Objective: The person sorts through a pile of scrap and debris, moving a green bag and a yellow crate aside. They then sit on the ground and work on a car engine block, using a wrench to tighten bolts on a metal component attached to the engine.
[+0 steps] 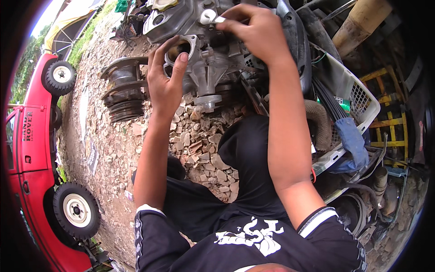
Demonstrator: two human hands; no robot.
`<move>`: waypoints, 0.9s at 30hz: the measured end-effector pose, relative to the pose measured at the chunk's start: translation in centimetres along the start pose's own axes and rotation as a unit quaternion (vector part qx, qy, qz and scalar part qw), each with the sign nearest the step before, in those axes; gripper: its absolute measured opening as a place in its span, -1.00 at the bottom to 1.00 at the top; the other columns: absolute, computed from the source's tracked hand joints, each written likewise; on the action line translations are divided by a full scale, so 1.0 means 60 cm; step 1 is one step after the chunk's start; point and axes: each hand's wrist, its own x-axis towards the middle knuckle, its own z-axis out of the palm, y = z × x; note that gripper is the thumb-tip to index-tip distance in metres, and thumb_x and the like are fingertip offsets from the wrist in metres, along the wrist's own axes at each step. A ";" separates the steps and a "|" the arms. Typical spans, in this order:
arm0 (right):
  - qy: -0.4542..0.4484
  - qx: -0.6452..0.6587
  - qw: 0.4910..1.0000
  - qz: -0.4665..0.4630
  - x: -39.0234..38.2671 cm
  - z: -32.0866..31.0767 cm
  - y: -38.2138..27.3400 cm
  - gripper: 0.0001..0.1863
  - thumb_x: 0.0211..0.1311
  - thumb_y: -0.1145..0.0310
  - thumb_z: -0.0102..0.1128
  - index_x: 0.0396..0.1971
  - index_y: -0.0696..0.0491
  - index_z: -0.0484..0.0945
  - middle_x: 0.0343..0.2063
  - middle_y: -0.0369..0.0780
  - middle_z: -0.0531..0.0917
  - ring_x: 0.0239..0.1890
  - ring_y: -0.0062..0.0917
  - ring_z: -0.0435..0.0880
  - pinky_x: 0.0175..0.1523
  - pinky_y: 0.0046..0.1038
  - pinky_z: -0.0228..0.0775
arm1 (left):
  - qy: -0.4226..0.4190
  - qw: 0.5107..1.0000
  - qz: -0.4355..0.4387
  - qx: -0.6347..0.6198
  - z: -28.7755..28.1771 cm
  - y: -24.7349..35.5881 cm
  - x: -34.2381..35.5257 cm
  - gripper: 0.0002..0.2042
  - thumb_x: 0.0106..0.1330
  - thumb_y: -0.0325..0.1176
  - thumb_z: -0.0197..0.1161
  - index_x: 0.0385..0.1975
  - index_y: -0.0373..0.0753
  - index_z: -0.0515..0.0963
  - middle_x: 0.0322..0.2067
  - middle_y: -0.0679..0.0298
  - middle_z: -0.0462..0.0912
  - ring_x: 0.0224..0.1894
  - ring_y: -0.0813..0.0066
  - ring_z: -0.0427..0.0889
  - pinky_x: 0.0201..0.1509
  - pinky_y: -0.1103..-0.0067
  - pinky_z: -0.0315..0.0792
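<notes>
Working with both bare hands over a greasy grey engine (206, 72), viewing it at the top centre, just beyond the knees. Holding the left hand (164, 81) with fingers spread and thumb well apart, curving them about a round flanged opening (194, 45) on the left side of the engine. Placing the left thumb in front of the lower rim, but not being able to tell contact from mere nearness there. Bending the right hand (258, 34) in from the other side, bringing thumb and forefinger together at the tips and pinching a small pale piece (219, 20) just beside a shiny white round part (208, 17) on top of the engine. Not being able to tell these two as one object or as separate ones. Stretching both forearms up from the lower edge, wearing a black shirt (253, 233) with white print and dark trousers (249, 149). Seeing a dark ribbed part (124, 88) to the left of the engine and broken stones (210, 165) between the legs. Seeing also a red vehicle (36, 149) on the far left, and a white crate (369, 106) with a blue cloth (351, 145) beside it on the right.
</notes>
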 end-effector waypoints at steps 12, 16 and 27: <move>0.071 0.759 0.634 0.127 0.030 0.014 0.031 -0.47 0.51 -0.09 -0.21 -0.59 -0.01 0.27 -0.66 -0.35 0.16 -0.59 -0.57 0.09 -0.32 -0.43 0.03 | 0.009 0.989 0.050 0.136 0.009 0.028 0.011 -0.54 0.25 -0.26 0.43 0.13 -0.25 0.54 0.07 0.15 0.54 0.11 0.30 0.55 0.23 0.42 0.39; 0.045 0.778 0.617 0.105 0.044 0.048 0.041 -0.48 0.45 -0.09 -0.20 -0.65 -0.04 0.21 -0.71 -0.35 0.15 -0.65 -0.56 0.08 -0.40 -0.43 0.04 | 0.032 0.975 0.083 0.202 0.035 0.033 0.012 -0.45 0.08 -0.34 0.53 0.11 -0.18 0.48 -0.06 0.15 0.50 -0.01 0.16 0.54 0.08 0.34 0.44; 0.129 0.798 0.557 0.191 0.029 0.057 0.007 -0.57 0.21 -0.01 -0.18 -0.75 -0.10 0.11 -0.79 -0.37 0.07 -0.74 -0.58 0.01 -0.52 -0.46 -0.03 | 0.023 0.981 0.073 0.179 0.037 0.027 0.010 -0.44 0.09 -0.41 0.51 0.14 -0.17 0.47 -0.06 0.15 0.45 -0.01 0.19 0.53 0.10 0.35 0.43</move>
